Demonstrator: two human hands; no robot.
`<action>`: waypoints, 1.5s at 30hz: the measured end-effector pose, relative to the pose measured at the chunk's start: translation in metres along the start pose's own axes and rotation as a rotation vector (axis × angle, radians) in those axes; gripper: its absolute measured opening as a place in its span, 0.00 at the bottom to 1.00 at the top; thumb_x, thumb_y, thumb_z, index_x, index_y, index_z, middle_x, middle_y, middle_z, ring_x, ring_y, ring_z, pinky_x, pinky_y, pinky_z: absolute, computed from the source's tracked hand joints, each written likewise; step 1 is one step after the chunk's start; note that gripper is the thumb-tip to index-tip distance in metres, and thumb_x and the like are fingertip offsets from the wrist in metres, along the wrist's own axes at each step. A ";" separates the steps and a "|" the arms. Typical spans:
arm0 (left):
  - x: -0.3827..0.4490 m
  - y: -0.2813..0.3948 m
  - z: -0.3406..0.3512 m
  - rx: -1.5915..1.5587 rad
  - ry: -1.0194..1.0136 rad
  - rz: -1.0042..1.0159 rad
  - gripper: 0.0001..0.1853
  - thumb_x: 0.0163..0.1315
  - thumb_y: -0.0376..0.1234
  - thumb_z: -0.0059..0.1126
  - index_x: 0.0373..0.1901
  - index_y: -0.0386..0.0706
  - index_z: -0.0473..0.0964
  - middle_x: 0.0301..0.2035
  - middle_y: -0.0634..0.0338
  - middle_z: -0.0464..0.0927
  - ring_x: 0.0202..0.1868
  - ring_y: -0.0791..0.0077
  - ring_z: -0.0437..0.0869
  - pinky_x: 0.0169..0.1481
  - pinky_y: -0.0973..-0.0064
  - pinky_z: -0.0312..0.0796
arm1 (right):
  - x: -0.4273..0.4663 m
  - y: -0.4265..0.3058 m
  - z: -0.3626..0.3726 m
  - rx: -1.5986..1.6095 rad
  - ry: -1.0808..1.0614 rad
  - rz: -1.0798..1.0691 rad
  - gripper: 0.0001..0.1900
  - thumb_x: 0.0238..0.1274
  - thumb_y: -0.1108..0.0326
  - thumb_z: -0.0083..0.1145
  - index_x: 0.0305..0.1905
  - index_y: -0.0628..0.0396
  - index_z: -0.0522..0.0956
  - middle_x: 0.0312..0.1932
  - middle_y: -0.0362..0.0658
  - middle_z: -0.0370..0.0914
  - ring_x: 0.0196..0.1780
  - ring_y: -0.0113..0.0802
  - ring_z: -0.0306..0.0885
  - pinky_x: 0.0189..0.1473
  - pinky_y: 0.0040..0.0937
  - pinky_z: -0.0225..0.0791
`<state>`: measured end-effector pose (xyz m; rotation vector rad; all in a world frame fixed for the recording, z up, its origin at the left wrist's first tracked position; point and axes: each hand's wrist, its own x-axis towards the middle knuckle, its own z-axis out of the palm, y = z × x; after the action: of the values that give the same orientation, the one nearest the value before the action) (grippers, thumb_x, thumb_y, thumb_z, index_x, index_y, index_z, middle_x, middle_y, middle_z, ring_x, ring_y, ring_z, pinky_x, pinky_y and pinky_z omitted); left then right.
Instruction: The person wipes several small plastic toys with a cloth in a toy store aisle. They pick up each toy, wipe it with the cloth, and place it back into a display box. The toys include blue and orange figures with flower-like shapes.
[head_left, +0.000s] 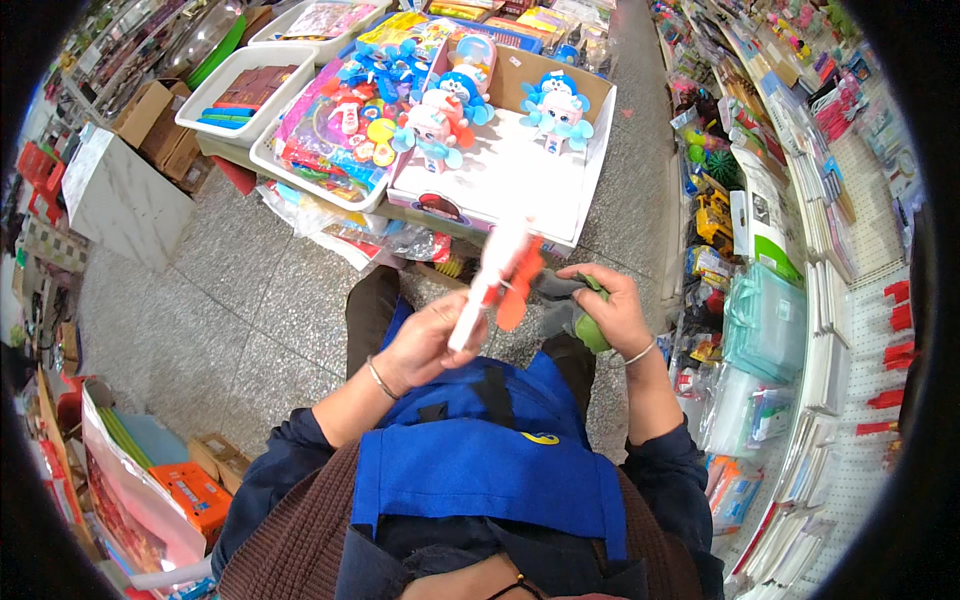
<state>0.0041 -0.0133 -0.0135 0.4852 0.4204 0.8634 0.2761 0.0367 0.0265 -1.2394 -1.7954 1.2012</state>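
Observation:
My left hand (431, 337) is closed around the white handle of a toy hand fan (491, 281) with red blades, blurred and tilted over my lap. To its right, my right hand (611, 307) grips a green cloth (592, 330); a grey part hangs beside it. Beyond both hands is an open cardboard display box (506, 176) with a white base. Several cartoon-headed toy fans stand in its left part, and a pink-faced one with light blue blades (556, 112) stands towards its back right.
Left of the box are a white plastic basket (259, 154) of packaged toys and a white tray (304, 64) holding brown packets. Stocked shelves (817, 300) run along the right. A marble-patterned box (124, 199) stands at left, and an orange box (191, 499) lies lower left.

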 end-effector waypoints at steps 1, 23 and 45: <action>0.001 -0.008 0.002 -0.072 -0.057 -0.039 0.13 0.74 0.42 0.44 0.42 0.42 0.69 0.24 0.59 0.69 0.17 0.80 0.64 0.17 0.84 0.54 | -0.001 -0.006 -0.006 -0.026 -0.041 -0.017 0.20 0.53 0.69 0.60 0.54 0.59 0.80 0.49 0.46 0.82 0.50 0.34 0.79 0.56 0.30 0.69; -0.007 -0.025 -0.016 0.094 0.136 -0.488 0.25 0.71 0.55 0.40 0.33 0.42 0.70 0.14 0.68 0.61 0.11 0.85 0.58 0.14 0.85 0.48 | -0.020 0.015 -0.003 0.115 -0.453 -0.138 0.30 0.64 0.49 0.58 0.64 0.57 0.71 0.55 0.55 0.78 0.58 0.46 0.77 0.59 0.38 0.68; 0.017 -0.029 -0.002 0.132 0.138 -0.587 0.21 0.74 0.46 0.39 0.27 0.41 0.68 0.14 0.69 0.60 0.11 0.84 0.57 0.13 0.83 0.45 | -0.045 0.032 0.025 0.436 -0.213 -0.059 0.15 0.65 0.64 0.62 0.51 0.60 0.75 0.44 0.38 0.76 0.49 0.24 0.70 0.54 0.26 0.66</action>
<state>0.0312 -0.0151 -0.0337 0.3928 0.7066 0.3015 0.2814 -0.0086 -0.0127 -0.8281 -1.5816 1.6324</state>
